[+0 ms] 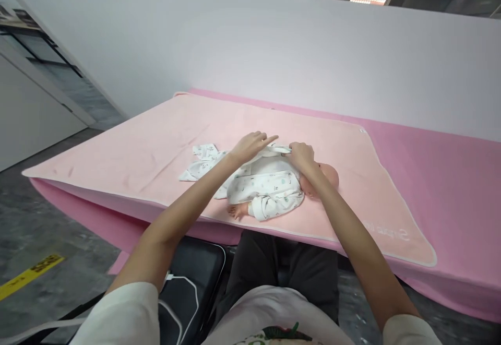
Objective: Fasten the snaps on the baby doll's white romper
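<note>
A baby doll lies on its back, its bare head point(329, 176) partly behind my right forearm. It wears a white baby outfit point(270, 186) with small prints, the front flap lifted over a plain white layer. My right hand point(301, 155) is closed on the upper edge of the outfit, near the doll's neck. Over the far side of the outfit, my left hand point(251, 146) reaches with one finger stretched to the right; whether it touches the cloth is hard to see. One doll hand point(237, 210) sticks out of the near sleeve. The legs of the outfit spread to the left.
Beneath the doll is a light pink mat point(156, 141) with a pale border, laid over a darker pink tablecloth point(442, 193). A white partition point(274, 47) rises behind the table. A black case point(195, 266) with a white cable is below, at my left.
</note>
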Tool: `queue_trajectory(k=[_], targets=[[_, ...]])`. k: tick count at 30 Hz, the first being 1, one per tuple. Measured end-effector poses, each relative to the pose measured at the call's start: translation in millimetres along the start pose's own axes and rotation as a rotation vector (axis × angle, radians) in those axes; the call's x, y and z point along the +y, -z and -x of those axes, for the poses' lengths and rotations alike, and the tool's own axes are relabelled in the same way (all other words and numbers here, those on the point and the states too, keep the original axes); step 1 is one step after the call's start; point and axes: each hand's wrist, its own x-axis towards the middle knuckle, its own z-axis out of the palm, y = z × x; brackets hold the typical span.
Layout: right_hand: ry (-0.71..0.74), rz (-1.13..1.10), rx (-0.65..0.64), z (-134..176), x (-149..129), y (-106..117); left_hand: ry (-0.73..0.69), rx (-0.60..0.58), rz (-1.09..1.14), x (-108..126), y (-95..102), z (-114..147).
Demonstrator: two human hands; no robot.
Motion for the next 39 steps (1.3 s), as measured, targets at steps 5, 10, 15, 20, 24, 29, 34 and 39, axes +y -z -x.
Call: queue_trajectory(k=[5, 10, 15, 20, 24, 29, 34, 39], targets=[[0.202, 0.356, -0.102, 27, 3, 21, 0.248, -0.110, 0.117, -34, 20.3, 31], [0.427, 0.305, -0.140, 71, 13, 34, 0.234, -0.595, 0.361, -41, 49.6, 62], [0.200, -0.066, -0.053, 79, 51, 59, 0.215, -0.332, 0.450, -23, 37.8, 25], [-0.221, -0.675, -0.001, 68, 100, 44, 0.254, -0.064, 0.267, 3, -29.6, -45], [-0.347, -1.025, 0.076, 71, 117, 15, 0.293, -0.163, 0.220, 8, -75.8, -56], [-0.463, -1.202, 0.102, 78, 122, -6, 0.451, -0.194, 0.354, -5, -91.1, -49], [-0.453, -1.136, 0.112, 83, 124, -6, 0.503, -0.202, 0.363, -4, -89.8, -47], [-0.451, -1.198, 0.101, 83, 130, -4, 0.526, -0.252, 0.385, 1, -86.5, -45]])
